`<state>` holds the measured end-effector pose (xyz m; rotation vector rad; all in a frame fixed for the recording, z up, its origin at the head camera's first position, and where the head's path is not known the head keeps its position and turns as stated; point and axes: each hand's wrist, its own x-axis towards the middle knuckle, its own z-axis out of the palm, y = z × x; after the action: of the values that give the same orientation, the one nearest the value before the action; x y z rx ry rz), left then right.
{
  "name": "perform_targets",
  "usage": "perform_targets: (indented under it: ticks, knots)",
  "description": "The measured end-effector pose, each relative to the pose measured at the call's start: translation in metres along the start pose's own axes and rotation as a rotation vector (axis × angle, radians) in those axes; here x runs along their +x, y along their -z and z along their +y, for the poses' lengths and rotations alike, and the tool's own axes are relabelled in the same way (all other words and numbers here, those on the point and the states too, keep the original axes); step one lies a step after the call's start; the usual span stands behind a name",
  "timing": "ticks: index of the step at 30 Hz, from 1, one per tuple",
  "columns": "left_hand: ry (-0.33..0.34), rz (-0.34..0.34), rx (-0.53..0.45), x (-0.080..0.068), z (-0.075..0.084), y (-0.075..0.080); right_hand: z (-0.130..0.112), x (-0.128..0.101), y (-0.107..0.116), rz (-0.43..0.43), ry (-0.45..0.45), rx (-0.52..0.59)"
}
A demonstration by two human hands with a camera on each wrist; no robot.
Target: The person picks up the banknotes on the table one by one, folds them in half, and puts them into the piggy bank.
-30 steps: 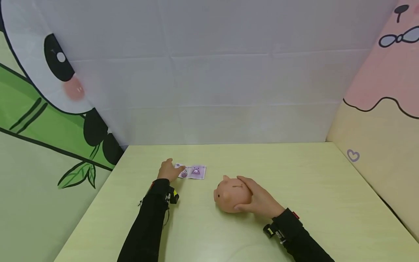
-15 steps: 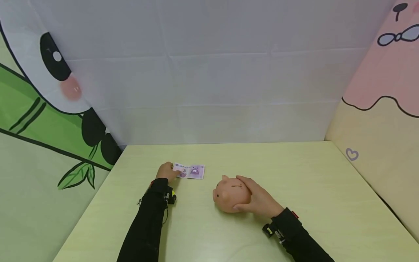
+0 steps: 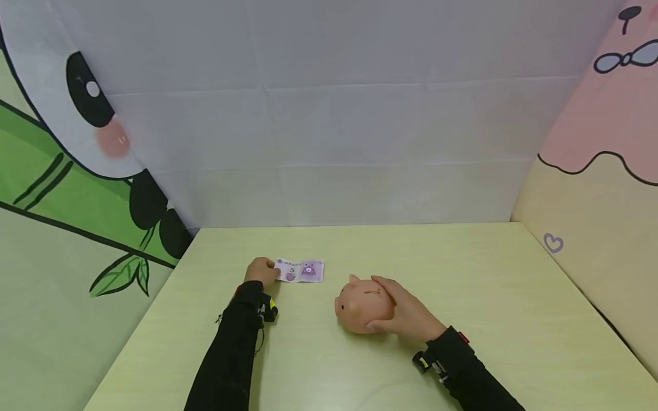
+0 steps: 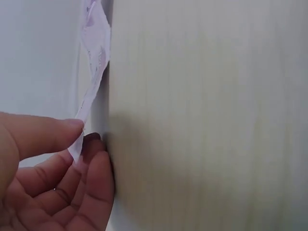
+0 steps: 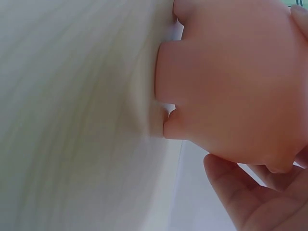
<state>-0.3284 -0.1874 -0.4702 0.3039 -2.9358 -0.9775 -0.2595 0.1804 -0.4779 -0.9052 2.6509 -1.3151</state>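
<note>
A purple banknote (image 3: 302, 270) lies on the pale green table (image 3: 462, 297), its left end lifted slightly. My left hand (image 3: 261, 270) pinches that end; in the left wrist view the thumb (image 4: 43, 134) and fingers hold the banknote's (image 4: 94, 62) near corner. A pink piggy bank (image 3: 360, 305) with a slot on top stands to the right. My right hand (image 3: 406, 313) grips its rear end, fingers over the back. The right wrist view shows the piggy bank's (image 5: 231, 82) underside and legs with my fingers (image 5: 250, 197) beside it.
A white cloth backdrop stands behind the table. A panda-and-bamboo panel (image 3: 77, 171) closes the left side and a pink and cream panel (image 3: 596, 171) the right. Bare tabletop stretches to the right and toward the front.
My left hand slid back toward me along the banknote and its fingers curled to pinch the left end. The right hand and piggy bank stayed put.
</note>
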Motion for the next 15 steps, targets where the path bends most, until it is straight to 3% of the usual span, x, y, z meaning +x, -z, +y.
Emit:
perform_targets:
  ticks: [10,15]
  knots:
    - [0.04,0.062,-0.133,-0.0082,-0.002,-0.0018,-0.0019,-0.0002,0.0,0.001,-0.016,0.004]
    - [0.012,0.114,-0.206,-0.0066,-0.0042,-0.0048,-0.0017,0.0006,0.0001,-0.008,-0.013,0.013]
